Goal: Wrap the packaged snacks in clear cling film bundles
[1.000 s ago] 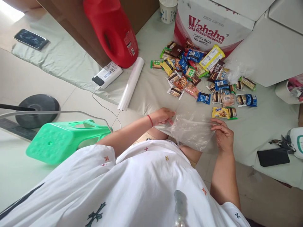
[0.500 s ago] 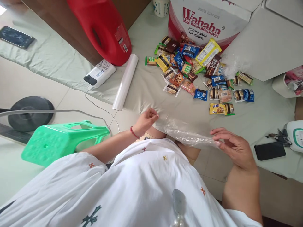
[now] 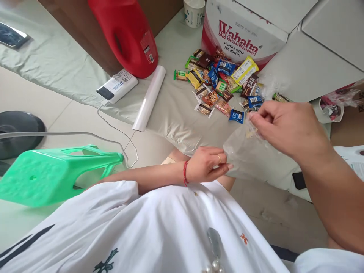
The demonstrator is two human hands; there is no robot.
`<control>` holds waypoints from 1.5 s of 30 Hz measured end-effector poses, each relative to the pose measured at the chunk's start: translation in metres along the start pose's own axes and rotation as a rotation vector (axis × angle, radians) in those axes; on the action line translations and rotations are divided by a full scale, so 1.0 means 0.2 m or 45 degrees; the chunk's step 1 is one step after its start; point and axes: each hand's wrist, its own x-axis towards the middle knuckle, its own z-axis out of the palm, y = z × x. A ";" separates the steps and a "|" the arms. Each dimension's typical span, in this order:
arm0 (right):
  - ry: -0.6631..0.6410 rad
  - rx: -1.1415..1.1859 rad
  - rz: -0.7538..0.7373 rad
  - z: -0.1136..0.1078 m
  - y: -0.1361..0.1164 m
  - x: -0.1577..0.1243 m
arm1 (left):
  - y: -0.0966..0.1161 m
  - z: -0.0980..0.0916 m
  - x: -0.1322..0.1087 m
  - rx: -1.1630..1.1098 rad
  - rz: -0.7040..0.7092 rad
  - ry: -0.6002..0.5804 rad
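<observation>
A thin clear plastic bag (image 3: 246,151) is stretched between my two hands, above the near edge of the bed-like surface. My left hand (image 3: 209,165), with a ring and a red string bracelet, is closed on the bag's left edge. My right hand (image 3: 287,127) pinches its upper right part between thumb and fingers. Beyond the bag lies a loose pile of small wrapped snacks (image 3: 212,96) in many colours. My right hand hides some of the snacks on the right. A blue packet (image 3: 236,116) lies closest to the bag.
A Wahaha carton (image 3: 241,38) stands behind the snacks, with a paper cup (image 3: 193,13) beside it. On the left are a red jug (image 3: 133,41), a white plastic roll (image 3: 149,98), a corded power bank (image 3: 118,86) and a green stool (image 3: 42,174). A white bin (image 3: 327,112) stands right.
My right hand has moved up and towards the snacks, lifting its side of the bag. My left hand has moved right to the bag's left edge. The bag is spread wider, and the view has shifted.
</observation>
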 end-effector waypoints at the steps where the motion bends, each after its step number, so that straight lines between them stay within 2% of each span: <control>1: -0.050 0.160 0.081 -0.01 0.00 0.01 | -0.01 0.03 0.00 -0.018 -0.018 -0.049; 3: -0.106 0.532 0.231 0.00 0.01 0.01 | -0.02 0.10 0.02 -0.078 -0.109 -0.074; 5: -0.107 0.836 0.328 0.03 0.02 0.01 | -0.04 0.16 0.07 -0.166 -0.238 -0.018; 8: -0.076 1.043 0.384 0.10 0.03 -0.01 | -0.05 0.20 0.16 -0.282 -0.426 0.105; 10: -0.065 1.087 0.392 0.12 0.05 -0.02 | -0.06 0.19 0.20 -0.380 -0.526 0.113; 14: -0.160 1.010 0.375 0.08 0.17 -0.05 | -0.11 0.08 0.18 -0.775 -0.747 -0.057; 19: -0.580 0.820 0.236 0.00 0.41 -0.06 | -0.16 -0.15 0.13 -1.190 -0.852 -0.107; 21: -0.682 0.762 0.143 -0.02 0.47 -0.06 | -0.15 -0.21 0.13 -1.312 -0.903 -0.052; 23: -0.786 0.740 0.039 -0.01 0.51 -0.05 | -0.12 -0.24 0.13 -1.362 -0.976 0.098; 26: -0.868 0.790 -0.094 0.05 0.54 -0.02 | -0.11 -0.24 0.13 -1.234 -1.064 0.312; 28: -0.854 0.897 -0.056 0.14 0.55 0.00 | -0.15 -0.22 0.11 -1.040 -1.069 0.367; 30: -0.812 1.054 0.125 0.27 0.56 0.03 | -0.22 -0.20 0.08 -0.813 -1.069 0.383; 32: -0.726 1.196 0.358 0.42 0.57 0.05 | -0.32 -0.18 0.06 -0.636 -1.143 0.403; 34: -0.589 1.285 0.535 0.55 0.57 0.07 | -0.41 -0.16 0.05 -0.565 -1.278 0.427; 36: -0.483 1.348 0.612 0.64 0.55 0.08 | -0.48 -0.14 0.05 -0.542 -1.372 0.451; 38: -0.474 1.388 0.612 0.69 0.53 0.07 | -0.52 -0.14 0.06 -0.514 -1.400 0.483; 41: -0.593 1.310 0.590 0.69 0.53 0.03 | -0.56 -0.17 0.07 -0.448 -1.423 0.512; 43: -0.631 1.209 0.602 0.67 0.57 0.01 | -0.60 -0.21 0.06 -0.329 -1.411 0.484; 45: -0.592 1.171 0.608 0.64 0.63 0.00 | -0.64 -0.27 0.06 -0.154 -1.359 0.403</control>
